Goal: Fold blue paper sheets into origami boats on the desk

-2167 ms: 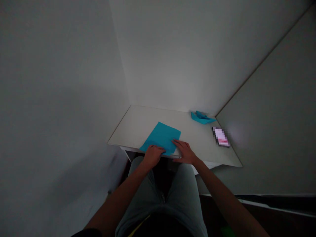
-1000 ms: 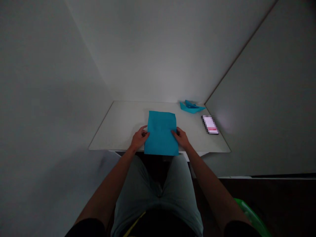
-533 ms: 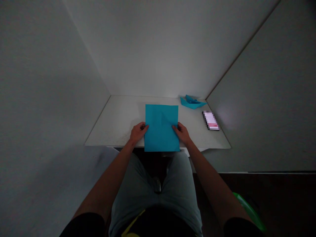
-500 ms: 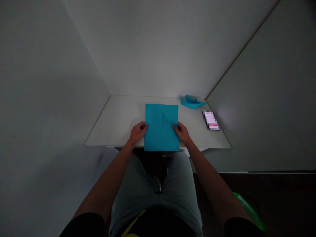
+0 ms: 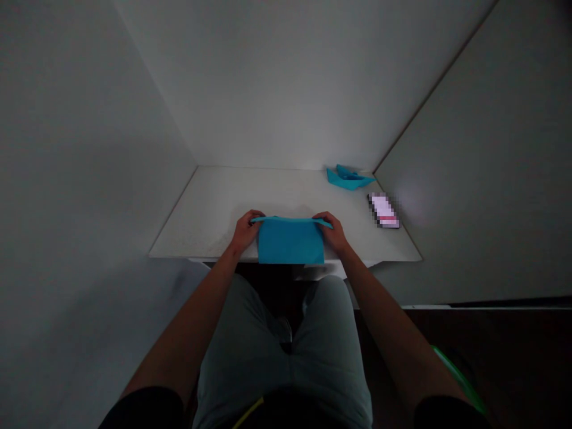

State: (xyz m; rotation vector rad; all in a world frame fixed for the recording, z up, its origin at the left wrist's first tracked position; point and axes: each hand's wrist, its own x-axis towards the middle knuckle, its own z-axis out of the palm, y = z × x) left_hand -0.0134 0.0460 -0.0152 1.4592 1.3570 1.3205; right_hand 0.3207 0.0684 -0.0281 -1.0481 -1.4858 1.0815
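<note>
A sheet of blue paper [image 5: 291, 241] is bent over at its far part, so a raised edge runs across between my hands. Its near edge overhangs the front of the white table [image 5: 214, 196]. My left hand [image 5: 247, 229] is closed on the raised edge at the left end, fingers behind it. At the right end my right hand [image 5: 331, 231] pinches the same edge. Some fingertips are hidden by the paper. Farther back on the right stands a folded blue paper boat [image 5: 351, 179].
A phone [image 5: 384, 211] with a lit, blurred screen lies by the table's right edge. Pale walls [image 5: 286, 83] enclose the table at the back and both sides. My legs [image 5: 286, 357] are below the front edge. Something green [image 5: 458, 375] is at the lower right.
The paper was a flat, full sheet held at its sides. Its far part is now bent toward me, and my hands have moved up to the bend. The boat and phone stay put.
</note>
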